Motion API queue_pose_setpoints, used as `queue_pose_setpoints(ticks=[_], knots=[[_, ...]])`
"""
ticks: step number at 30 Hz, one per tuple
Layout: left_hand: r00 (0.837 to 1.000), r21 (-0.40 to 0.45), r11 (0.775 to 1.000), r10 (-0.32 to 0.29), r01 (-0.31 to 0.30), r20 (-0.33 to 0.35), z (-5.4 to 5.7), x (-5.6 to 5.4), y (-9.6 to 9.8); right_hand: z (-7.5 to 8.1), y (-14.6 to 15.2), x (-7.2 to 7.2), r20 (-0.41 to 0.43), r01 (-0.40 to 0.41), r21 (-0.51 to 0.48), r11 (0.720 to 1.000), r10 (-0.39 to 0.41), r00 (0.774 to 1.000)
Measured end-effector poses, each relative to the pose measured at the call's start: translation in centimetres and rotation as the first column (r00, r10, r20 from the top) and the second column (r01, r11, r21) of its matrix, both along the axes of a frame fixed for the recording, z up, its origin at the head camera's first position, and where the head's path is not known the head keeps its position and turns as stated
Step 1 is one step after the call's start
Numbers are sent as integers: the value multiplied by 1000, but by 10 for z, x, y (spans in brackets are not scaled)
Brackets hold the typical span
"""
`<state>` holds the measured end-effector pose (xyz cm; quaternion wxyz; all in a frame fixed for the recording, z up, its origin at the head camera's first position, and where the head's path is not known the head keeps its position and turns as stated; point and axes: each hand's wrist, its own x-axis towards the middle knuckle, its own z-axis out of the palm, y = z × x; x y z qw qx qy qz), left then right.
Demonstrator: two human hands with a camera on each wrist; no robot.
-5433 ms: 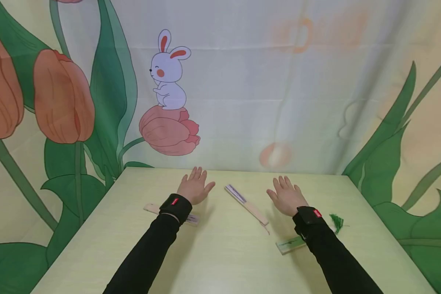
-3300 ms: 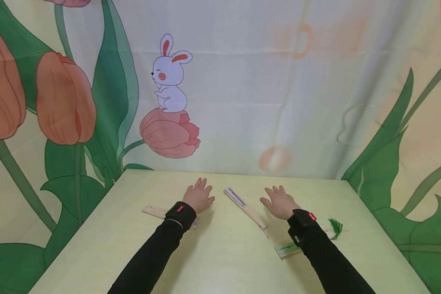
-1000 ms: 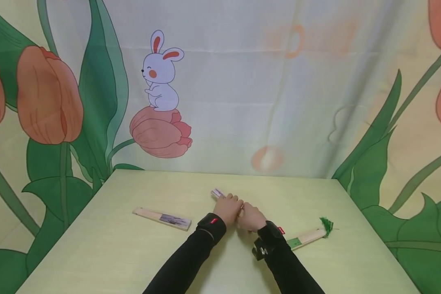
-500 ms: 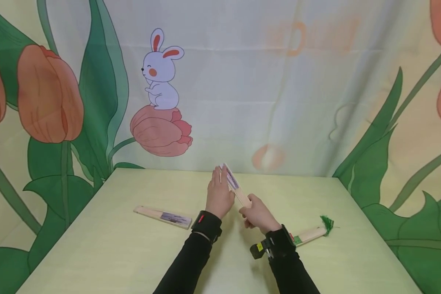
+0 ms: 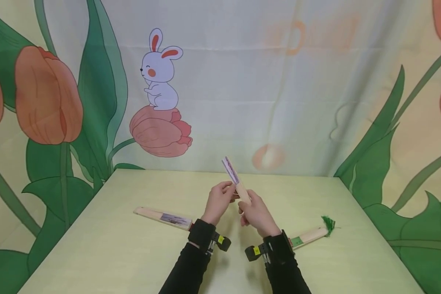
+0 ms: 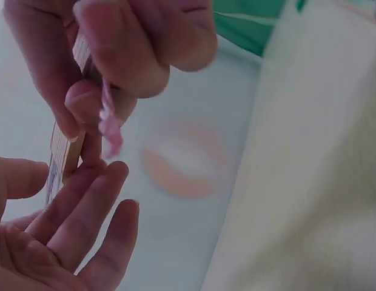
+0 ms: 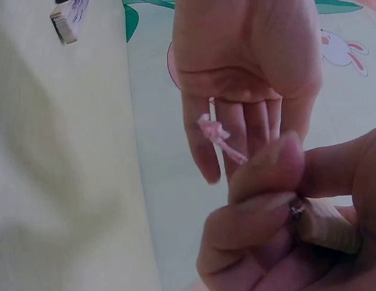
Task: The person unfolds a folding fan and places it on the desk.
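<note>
My right hand [image 5: 257,214] grips the lower end of a folded hand fan [image 5: 232,173], raised above the table and tilted up to the left. Its leaf has a purple print and its sticks are pale wood. A short pink cord [image 6: 109,124] hangs from the butt end, which also shows between the right fingers [image 7: 248,224] in the right wrist view. Beside the fan's middle is my left hand [image 5: 218,202]. In the left wrist view its loosely extended fingers [image 6: 85,224] lie close along the fan without closing round it; contact is hard to tell.
On the pale table [image 5: 132,261], a second folded fan [image 5: 163,217] with a purple print lies left of the left wrist. Partly behind the right wrist lies a green-printed fan [image 5: 310,237] with a green tassel [image 5: 328,226]. A printed curtain [image 5: 224,102] hangs behind the table.
Both hands came together at the middle fan, and the right hand lifted it off the table. Over the last half second the left hand turned and slid down from the fan's upper part.
</note>
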<state>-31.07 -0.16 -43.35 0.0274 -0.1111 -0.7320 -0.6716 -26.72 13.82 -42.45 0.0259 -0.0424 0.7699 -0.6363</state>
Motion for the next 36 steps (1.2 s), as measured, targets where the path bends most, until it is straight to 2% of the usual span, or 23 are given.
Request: queue_pose_setpoints(ticks=[3, 6, 10, 14, 19, 23, 27, 33, 36], knots=[[997, 111, 993, -49, 42, 66, -1, -3, -3, 6, -4, 1, -15, 6, 12, 1000, -6, 1000], [991, 161, 986, -69, 51, 112, -3, -5, -5, 8, -8, 3, -22, 16, 30, 999, -15, 1000], [990, 163, 984, -93, 75, 109, -10, -8, -8, 7, -16, 2, -32, 49, 60, 997, -47, 998], [985, 191, 978, -109, 82, 136, -19, -10, -12, 5, -25, 1, -53, 78, 123, 989, -72, 996], [977, 286, 957, -112, 57, 182, -24, -14, -16, 3, -33, -4, -87, 103, 163, 981, -90, 992], [971, 348, 936, -129, 53, 200, -24, -18, -18, 6, -34, -10, -163, 146, 237, 960, -109, 981], [964, 376, 925, -148, 55, 222, -24, -19, -20, 13, -31, -15, -222, 176, 326, 929, -106, 969], [953, 400, 914, -170, 58, 249, -26, -21, -22, 15, -28, -19, -231, 217, 326, 920, -145, 962], [957, 379, 924, -153, 50, 247, -25, -21, -23, 14, -30, -21, -237, 235, 317, 919, -163, 958]])
